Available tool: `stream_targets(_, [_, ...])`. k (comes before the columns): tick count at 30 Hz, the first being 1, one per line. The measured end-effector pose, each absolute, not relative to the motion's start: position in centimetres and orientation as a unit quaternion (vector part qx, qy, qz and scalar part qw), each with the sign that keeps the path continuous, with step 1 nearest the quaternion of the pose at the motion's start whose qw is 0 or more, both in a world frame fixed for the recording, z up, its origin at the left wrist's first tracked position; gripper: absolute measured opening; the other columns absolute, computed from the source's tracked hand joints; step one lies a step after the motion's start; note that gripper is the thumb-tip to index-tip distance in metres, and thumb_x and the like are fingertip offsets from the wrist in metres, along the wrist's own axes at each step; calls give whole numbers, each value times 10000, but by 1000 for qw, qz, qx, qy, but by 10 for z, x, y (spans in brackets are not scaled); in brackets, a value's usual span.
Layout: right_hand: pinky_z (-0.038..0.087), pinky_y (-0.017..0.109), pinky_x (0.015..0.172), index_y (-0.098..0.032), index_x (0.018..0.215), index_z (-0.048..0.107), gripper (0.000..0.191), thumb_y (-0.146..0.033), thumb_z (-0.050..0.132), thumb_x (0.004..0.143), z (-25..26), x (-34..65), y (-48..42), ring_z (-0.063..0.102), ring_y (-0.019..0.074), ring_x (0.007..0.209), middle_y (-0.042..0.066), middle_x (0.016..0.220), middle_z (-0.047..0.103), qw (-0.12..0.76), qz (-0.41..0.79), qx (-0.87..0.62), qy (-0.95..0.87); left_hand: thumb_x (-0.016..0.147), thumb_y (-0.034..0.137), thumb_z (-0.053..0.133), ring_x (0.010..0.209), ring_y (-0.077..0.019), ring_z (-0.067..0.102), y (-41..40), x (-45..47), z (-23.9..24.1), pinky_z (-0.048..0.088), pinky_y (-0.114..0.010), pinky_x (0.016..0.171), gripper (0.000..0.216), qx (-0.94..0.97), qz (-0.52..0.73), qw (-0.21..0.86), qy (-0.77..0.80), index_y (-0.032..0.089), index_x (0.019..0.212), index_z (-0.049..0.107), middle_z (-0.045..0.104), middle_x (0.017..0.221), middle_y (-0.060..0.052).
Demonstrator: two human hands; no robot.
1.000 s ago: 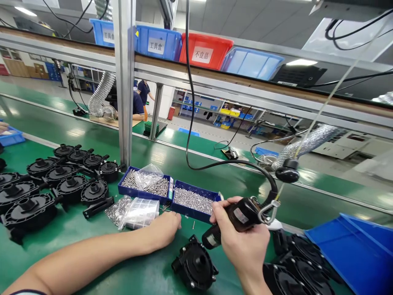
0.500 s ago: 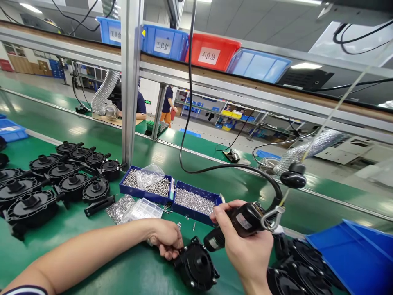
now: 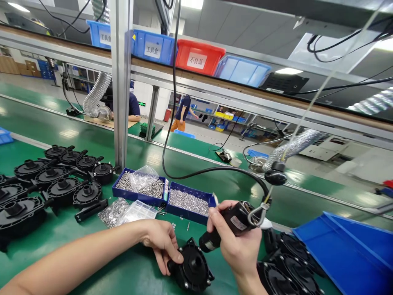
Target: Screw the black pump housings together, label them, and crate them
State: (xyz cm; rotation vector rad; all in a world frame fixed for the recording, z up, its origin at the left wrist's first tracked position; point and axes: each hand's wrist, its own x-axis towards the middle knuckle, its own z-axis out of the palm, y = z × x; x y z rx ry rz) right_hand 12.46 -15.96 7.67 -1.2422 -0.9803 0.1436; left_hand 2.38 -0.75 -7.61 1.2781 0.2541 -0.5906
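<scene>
My left hand (image 3: 162,243) grips the side of a round black pump housing (image 3: 194,271), thumb on top and fingers at its edge. The housing lies on the green bench with its short spout facing up and screws around its rim. A corded black electric screwdriver (image 3: 229,223) is wrapped in my right hand (image 3: 241,250). Its nose points down and left, close beside the housing's upper right edge; its tip is hard to make out. Behind the housing lie a loose screw (image 3: 188,226) and a few small nuts (image 3: 173,225).
Blue trays of screws (image 3: 150,189) and nuts (image 3: 187,201) sit behind my hands, with plastic bags (image 3: 112,212) in front. Several black housings (image 3: 63,186) stand left, more (image 3: 288,270) lie right by a blue bin (image 3: 353,250). The screwdriver's cable (image 3: 211,169) loops overhead.
My left thumb has moved onto the housing's top edge, and the fingers have shifted to its side. The screwdriver stays beside the housing. The whole view has swung slightly right.
</scene>
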Motion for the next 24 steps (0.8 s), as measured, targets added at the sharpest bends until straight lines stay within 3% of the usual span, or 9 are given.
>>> stream_targets(6, [524, 284, 522, -216, 944, 552, 154, -148, 682, 895, 84, 128, -174, 625, 150, 547, -20, 720, 601, 760, 86, -449, -462, 477, 370, 972, 559, -245, 713, -23, 27, -73, 630, -336, 498, 438, 547, -297, 770, 141, 121, 679, 674, 675, 575, -74])
stream_targets(13, [521, 267, 527, -232, 982, 530, 128, -172, 634, 938, 75, 110, -171, 620, 142, 571, -10, 741, 594, 742, 191, -425, -482, 404, 349, 1001, 575, -185, 699, -27, 18, -50, 625, -249, 515, 492, 558, -305, 753, 168, 115, 733, 720, 684, 616, -42])
stream_targets(18, [521, 265, 535, -227, 977, 525, 138, -193, 650, 933, 71, 109, -169, 615, 138, 575, -10, 746, 590, 741, 204, -431, -473, 379, 339, 1006, 570, -203, 704, -29, 21, -52, 630, -276, 523, 520, 537, -301, 767, 182, 113, 719, 684, 679, 592, -60])
stream_targets(24, [520, 269, 536, -229, 973, 530, 135, -199, 655, 932, 70, 109, -168, 616, 140, 574, -11, 740, 594, 736, 204, -441, -471, 325, 201, 1014, 545, -248, 709, -32, 26, -53, 623, -364, 508, 675, 526, -277, 772, 225, 197, 790, 524, 690, 588, -39])
